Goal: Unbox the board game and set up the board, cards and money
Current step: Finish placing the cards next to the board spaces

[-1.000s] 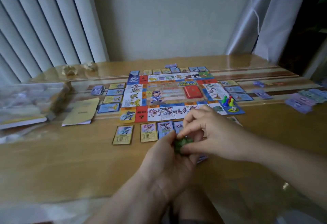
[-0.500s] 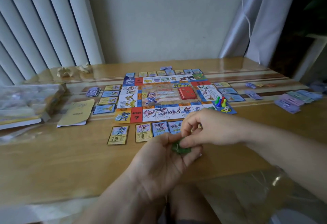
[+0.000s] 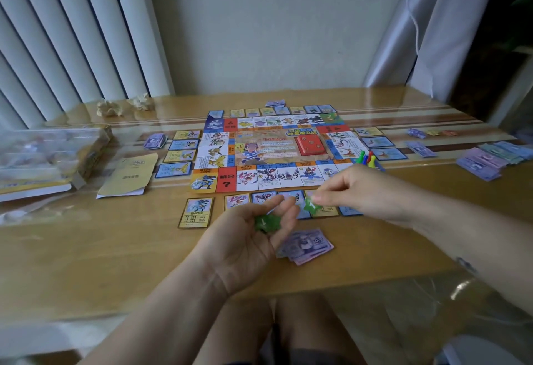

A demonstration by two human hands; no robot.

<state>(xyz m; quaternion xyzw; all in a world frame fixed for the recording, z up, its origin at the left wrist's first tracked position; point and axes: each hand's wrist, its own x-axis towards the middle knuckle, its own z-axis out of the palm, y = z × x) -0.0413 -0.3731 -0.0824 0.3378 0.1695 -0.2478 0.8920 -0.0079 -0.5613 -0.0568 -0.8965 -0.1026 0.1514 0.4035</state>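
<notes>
The game board (image 3: 277, 151) lies unfolded in the middle of the wooden table (image 3: 86, 249), ringed by property cards (image 3: 196, 212). A red card stack (image 3: 311, 144) sits on the board, and coloured pawns (image 3: 365, 159) stand at its near right corner. My left hand (image 3: 248, 238) is palm up near the front edge, cupping green plastic pieces (image 3: 266, 222). My right hand (image 3: 360, 191) pinches one green piece (image 3: 311, 206) just above the cards in front of the board. A small pile of purple money (image 3: 305, 245) lies under my left fingers.
The clear-lidded game box (image 3: 49, 157) sits at the far left with a yellow booklet (image 3: 128, 174) beside it. More money stacks (image 3: 487, 160) lie at the right edge. Two crumpled papers (image 3: 124, 105) rest at the back left. Blinds and a curtain flank the wall.
My hands have drawn apart: the right hand has lifted one green piece out of the left palm and moved right. The purple money beneath them is now uncovered.
</notes>
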